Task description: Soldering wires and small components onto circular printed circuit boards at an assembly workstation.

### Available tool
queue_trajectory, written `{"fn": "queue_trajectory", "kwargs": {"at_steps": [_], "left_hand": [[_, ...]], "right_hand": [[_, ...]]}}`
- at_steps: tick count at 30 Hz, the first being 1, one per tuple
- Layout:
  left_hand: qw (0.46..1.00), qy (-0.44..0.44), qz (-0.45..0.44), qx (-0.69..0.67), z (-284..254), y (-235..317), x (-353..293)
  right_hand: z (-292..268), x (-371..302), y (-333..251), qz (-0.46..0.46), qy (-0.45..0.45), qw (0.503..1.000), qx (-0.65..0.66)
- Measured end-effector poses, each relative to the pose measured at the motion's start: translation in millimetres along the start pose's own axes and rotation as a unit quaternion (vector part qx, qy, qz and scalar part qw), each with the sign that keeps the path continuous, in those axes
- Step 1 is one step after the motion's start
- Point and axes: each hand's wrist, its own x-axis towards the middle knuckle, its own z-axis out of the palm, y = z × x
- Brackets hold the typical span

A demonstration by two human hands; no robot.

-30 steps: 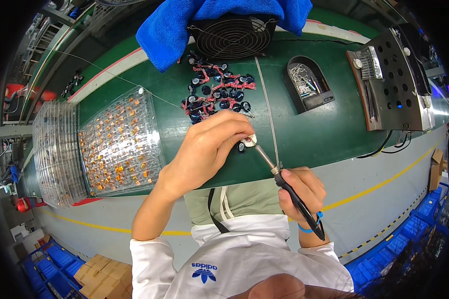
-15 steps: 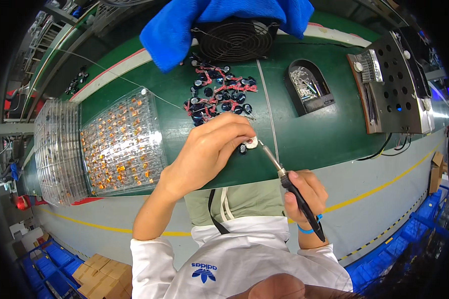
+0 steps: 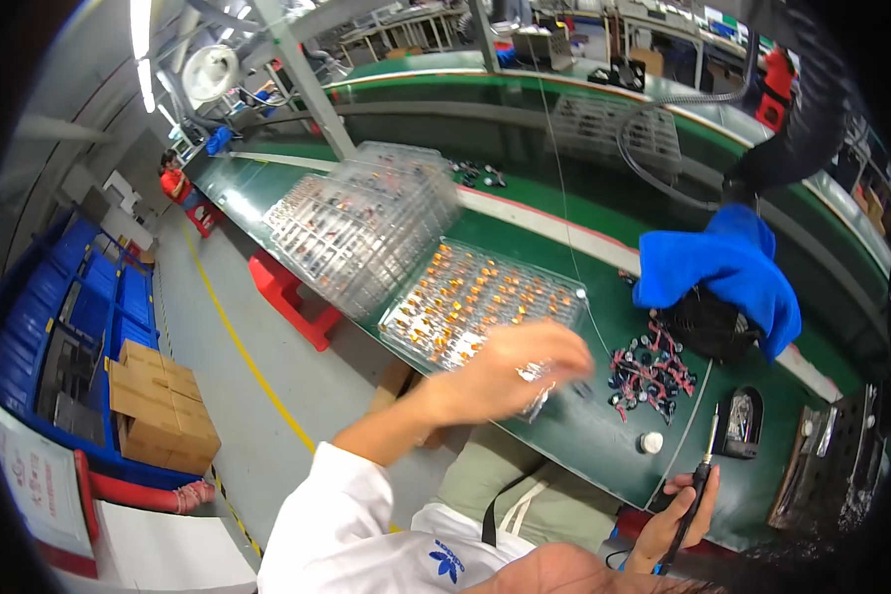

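My left hand [image 3: 515,368], smeared by motion, hovers over the near right part of a clear plastic tray [image 3: 564,300] holding many small orange-and-silver parts. A small dark piece [image 3: 581,388] shows just below its fingertips; whether the fingers grip it I cannot tell. In my right hand [image 3: 675,525] is a soldering iron [image 3: 700,480] with a black handle, its metal tip pointing up and away. Between the hands, a small white round object [image 3: 650,442] stands on the green bench top. Beyond it lies a heap of dark round parts with red wires [image 3: 651,371].
Left of the tray rise stacked clear trays [image 3: 366,228]. A blue cloth [image 3: 718,267] drapes over a black fan [image 3: 708,327]. At the right are a black bin [image 3: 740,421] and a metal stand [image 3: 827,455]. A red stool [image 3: 292,297] stands beside the bench; a person [image 3: 175,183] sits far left.
The view has swung left. My left hand has left the soldering iron's tip and moved left over the tray. The soldering iron stays in my right hand, now pointing more upright.
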Motion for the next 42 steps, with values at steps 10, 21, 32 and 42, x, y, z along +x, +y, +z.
{"fn": "queue_trajectory", "kwargs": {"at_steps": [10,21,32,42], "left_hand": [[0.889,0.263,-0.197,0.318,-304.5,-170.8,-12.0],[0.892,0.156,-0.178,0.384,-279.2,-195.2,28.4],[0.821,-0.057,-0.347,0.449,-59.8,-305.2,115.2],[0.738,0.031,-0.543,0.399,-73.2,-384.4,147.0]], "right_hand": [[11.1,2.3,15.5,0.004,0.014,0.999,-0.033],[7.6,-1.1,15.2,0.007,0.008,0.999,-0.032],[4.0,-10.0,25.9,-0.028,-0.010,0.999,0.041],[-5.4,-5.0,28.7,-0.075,-0.056,0.995,0.046]]}}
